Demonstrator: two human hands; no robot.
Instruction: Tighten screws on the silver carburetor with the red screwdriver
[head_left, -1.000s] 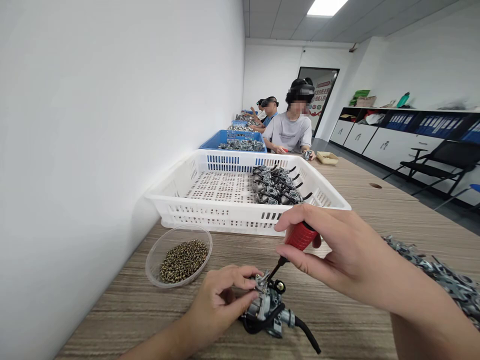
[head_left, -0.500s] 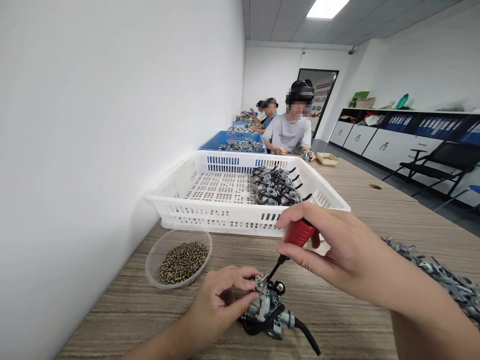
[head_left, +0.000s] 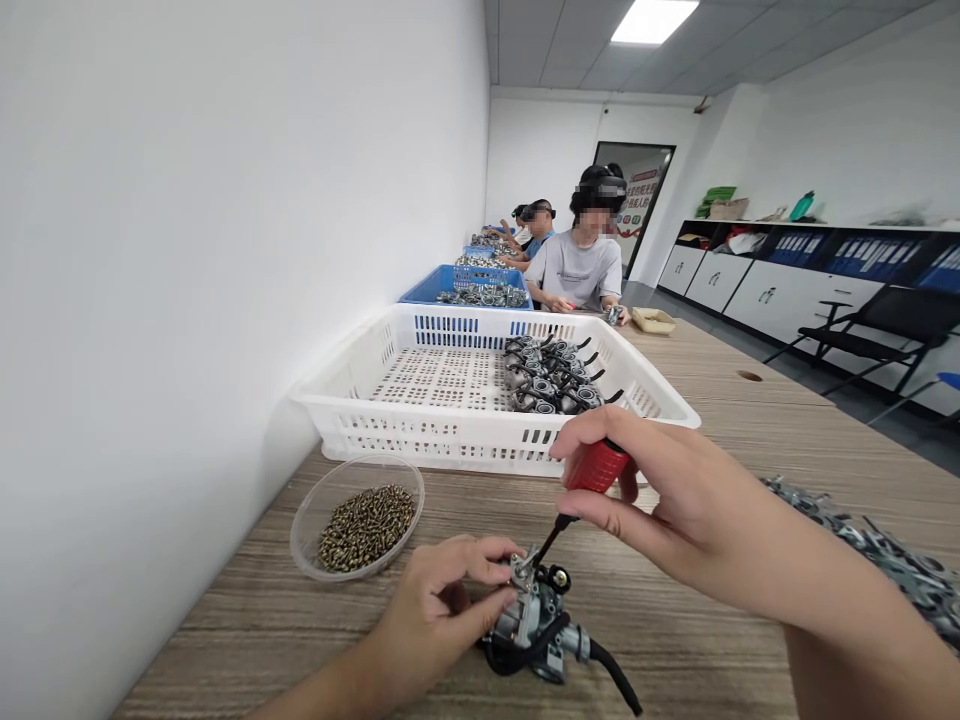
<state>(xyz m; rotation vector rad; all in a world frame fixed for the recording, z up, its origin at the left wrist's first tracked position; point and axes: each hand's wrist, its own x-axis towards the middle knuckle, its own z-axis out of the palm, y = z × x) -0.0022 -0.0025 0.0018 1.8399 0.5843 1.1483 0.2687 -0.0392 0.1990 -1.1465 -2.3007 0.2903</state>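
Head view: carburettor [head_left: 534, 622] on the worktop [head_left: 720, 420], in front of the white crate [head_left: 420, 425].
Our left hand [head_left: 435, 620] grips it; right hand [head_left: 660, 490] clasps the screwdriver [head_left: 592, 475]. We judge: keep tip seated, shaft in line.

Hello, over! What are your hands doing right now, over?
Left hand grips carburetor on table. Right hand holds red screwdriver, tip on its top. Screw bowl and white crate stand apart.
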